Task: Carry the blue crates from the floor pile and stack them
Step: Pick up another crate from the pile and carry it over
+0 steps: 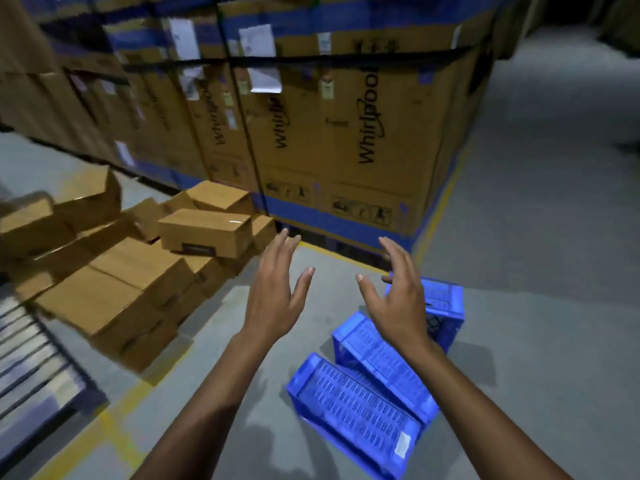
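Note:
Three blue slotted plastic crates lie on the grey floor at lower right. The nearest crate (356, 410) lies tipped over, a second crate (377, 358) leans against it, and a third crate (445, 306) stands behind, partly hidden by my right wrist. My left hand (277, 292) hovers open above the bare floor, left of the crates, fingers spread. My right hand (398, 296) hovers open above the far crates, fingers spread, touching nothing.
A jumbled pile of brown cardboard boxes (138, 271) lies at left. Tall stacked appliance cartons (346, 133) form a wall ahead, edged by a yellow floor line (440, 209). A metal rack (31, 358) sits at far left. Grey floor stretches to the right.

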Motion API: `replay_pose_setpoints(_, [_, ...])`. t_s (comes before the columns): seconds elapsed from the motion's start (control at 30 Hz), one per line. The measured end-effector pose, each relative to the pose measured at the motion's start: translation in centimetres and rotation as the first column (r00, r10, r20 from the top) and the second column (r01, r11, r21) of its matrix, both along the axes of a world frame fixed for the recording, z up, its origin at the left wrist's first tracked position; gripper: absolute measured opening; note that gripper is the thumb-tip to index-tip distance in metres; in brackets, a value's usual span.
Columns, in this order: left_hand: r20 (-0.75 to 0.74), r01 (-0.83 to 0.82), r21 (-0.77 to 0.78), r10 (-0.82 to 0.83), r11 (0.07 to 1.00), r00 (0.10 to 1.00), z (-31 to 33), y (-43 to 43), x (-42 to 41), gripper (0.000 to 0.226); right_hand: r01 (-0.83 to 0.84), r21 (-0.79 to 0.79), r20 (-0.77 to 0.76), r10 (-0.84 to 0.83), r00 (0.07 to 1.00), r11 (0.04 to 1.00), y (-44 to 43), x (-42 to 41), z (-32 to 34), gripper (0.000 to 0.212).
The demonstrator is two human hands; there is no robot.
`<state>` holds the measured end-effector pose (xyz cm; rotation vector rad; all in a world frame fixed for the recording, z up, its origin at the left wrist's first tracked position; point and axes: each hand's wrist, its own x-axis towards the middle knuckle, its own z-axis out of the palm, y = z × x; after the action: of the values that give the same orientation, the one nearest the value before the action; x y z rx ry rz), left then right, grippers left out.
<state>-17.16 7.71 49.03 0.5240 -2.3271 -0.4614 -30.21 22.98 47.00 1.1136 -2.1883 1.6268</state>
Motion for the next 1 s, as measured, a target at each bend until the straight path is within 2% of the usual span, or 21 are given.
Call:
replay_pose_setpoints(0.2, [0.016,0.149,0.028,-0.149,0.988,0.989,-0.3,-1.6,2.0,0.052,0.157,0.088,-0.068,-0.152,0.986,0.984,0.8,5.2,0.4,0.061])
replay_pose_setpoints(0.43, [0.094,0.154,0.036,-0.157,0.987,0.983,-2.5,-0.4,7.1,0.053,0.226,0.220,-0.089,-0.211,0.973,0.949,3.3,9.9,-2.3,0.064])
replay_pose_setpoints(0.6, [0.250,0.250,0.032,-0.250,0.968,0.935,-6.1,1.9,10.6,0.052,0.294,0.279,-0.072,-0.285,0.956,0.914,6.4,12.7,-6.6,0.068])
replay_pose_setpoints(0.83, [0.422,0.400,-0.034,-0.350,0.916,0.836,-10.5,2.8,8.4,0.055,0.354,0.538,-0.142,-0.332,0.932,0.764,7.5,12.5,-11.1,0.077])
replay_pose_setpoints(1.0, [0.551,0.490,-0.070,-0.376,0.869,0.745,-19.1,1.4,3.2,0.060,0.380,0.653,-0.203,-0.333,0.921,0.655,5.8,9.5,-19.0,0.081])
